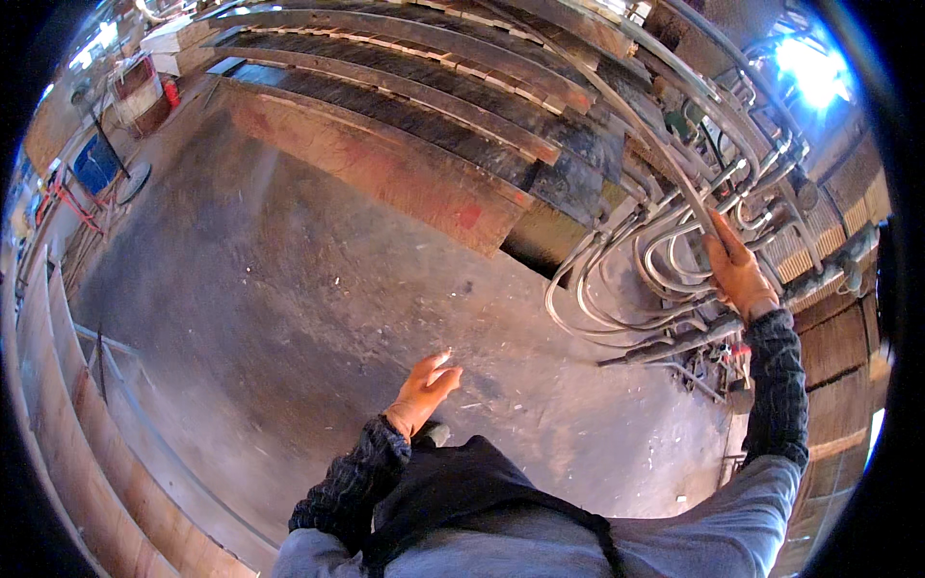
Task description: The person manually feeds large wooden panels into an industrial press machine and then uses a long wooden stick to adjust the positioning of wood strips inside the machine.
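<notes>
Scuffed, dusty workshop floor (318, 270) fills the middle of the head view, littered with pale specks. Big machine with stacked dark plates (385, 91) sits from about 11 to 1 o'clock, reddish-brown front panel (385, 183) facing the floor. Out at 3 o'clock, the right hand (740, 265) is gripping the near end of a long thin strip (663, 149), which runs up toward 12 o'clock, passing over the machine's end. Bunch of curved metallic hoses (593, 299) just beside that hand. Left hand (422, 390), around 7 o'clock, has nothing in it, thumb and fingers spread apart above the floor. Long boards (72, 414) over at 8 o'clock, blue bin (96, 164) near 10, super bright light (809, 72) at 2.
</notes>
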A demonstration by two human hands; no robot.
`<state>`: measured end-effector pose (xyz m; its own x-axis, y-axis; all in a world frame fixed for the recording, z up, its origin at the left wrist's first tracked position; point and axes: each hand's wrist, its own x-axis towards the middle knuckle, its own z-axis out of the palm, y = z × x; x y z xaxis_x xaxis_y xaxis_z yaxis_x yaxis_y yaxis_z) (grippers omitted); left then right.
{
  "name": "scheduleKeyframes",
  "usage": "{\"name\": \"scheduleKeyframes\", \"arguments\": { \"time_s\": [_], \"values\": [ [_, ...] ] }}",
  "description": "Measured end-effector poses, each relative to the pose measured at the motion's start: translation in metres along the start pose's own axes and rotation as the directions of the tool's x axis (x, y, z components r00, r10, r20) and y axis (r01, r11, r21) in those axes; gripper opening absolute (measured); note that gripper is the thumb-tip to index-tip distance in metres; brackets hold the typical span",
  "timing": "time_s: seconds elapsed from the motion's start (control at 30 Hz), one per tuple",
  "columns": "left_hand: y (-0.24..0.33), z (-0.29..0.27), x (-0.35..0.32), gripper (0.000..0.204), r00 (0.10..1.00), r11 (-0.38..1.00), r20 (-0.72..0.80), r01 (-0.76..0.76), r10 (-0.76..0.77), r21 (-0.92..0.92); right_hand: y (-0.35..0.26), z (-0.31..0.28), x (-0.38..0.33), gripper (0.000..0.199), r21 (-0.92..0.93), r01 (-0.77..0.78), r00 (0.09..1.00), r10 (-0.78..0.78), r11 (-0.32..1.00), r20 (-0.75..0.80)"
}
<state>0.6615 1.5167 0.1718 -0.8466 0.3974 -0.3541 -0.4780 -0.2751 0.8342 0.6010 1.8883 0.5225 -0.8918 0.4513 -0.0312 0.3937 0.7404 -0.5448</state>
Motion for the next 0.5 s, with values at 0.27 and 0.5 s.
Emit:
{"name": "scheduleKeyframes", "arguments": {
  "time_s": [0.27,0.5],
  "values": [
    [-0.053,-0.011,-0.015,0.074,0.995,0.995,-0.040,0.091,-0.092,-0.039,-0.010,0.002,-0.030,0.056,-0.051,0.129,0.989,-0.124,0.990,0.084],
    [-0.076,-0.004,-0.011,0.072,0.997,0.997,0.017,0.072,-0.072,0.031,-0.003,-0.011,-0.049,0.057,-0.034,0.162,0.985,-0.159,0.986,0.069]
  ]
}}
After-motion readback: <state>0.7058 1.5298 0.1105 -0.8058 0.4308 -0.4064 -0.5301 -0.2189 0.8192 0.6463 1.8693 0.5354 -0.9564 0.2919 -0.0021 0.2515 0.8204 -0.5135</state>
